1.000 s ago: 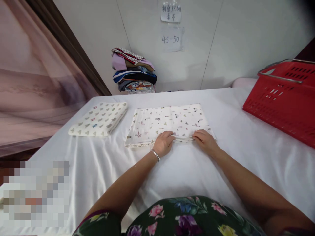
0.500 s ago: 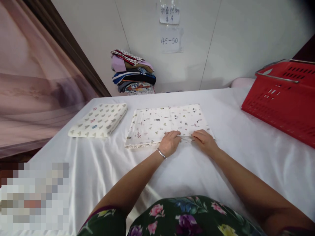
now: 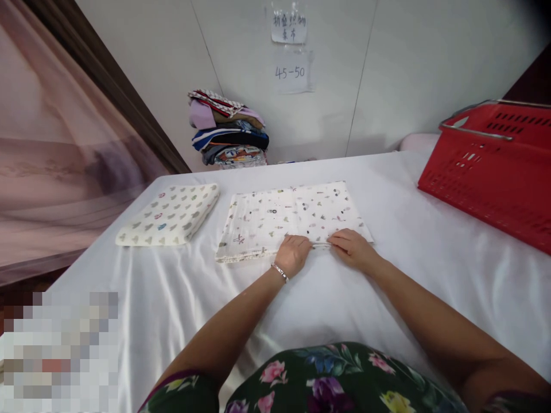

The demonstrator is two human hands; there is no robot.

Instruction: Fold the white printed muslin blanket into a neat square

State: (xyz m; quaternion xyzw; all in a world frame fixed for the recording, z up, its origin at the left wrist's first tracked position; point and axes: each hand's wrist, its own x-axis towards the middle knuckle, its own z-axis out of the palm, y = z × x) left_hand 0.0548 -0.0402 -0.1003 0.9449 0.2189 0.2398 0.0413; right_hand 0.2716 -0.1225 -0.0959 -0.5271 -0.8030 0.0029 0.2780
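Note:
A white cloth (image 3: 293, 215) with small printed figures lies folded in layers on the white-covered table. My left hand (image 3: 294, 254), with a bracelet at the wrist, is closed on the middle of its near edge. Just to the right, my right hand (image 3: 352, 248) pinches the same edge, thumb and fingers together. A short stretch of the layered edge shows between the two hands. To the left lies a cream folded cloth (image 3: 170, 215) with grey mushroom-like prints, apart from both hands.
A red plastic basket (image 3: 486, 172) stands on the right side of the table (image 3: 400, 218). Behind the far edge rises a stack of folded fabrics (image 3: 228, 132) against the wall. A sheer pink curtain (image 3: 64, 172) hangs at the left.
My fingers have drawn the layers of the near edge closer together, and the gap there looks narrower. Both hands stay at that edge. The view has shifted slightly.

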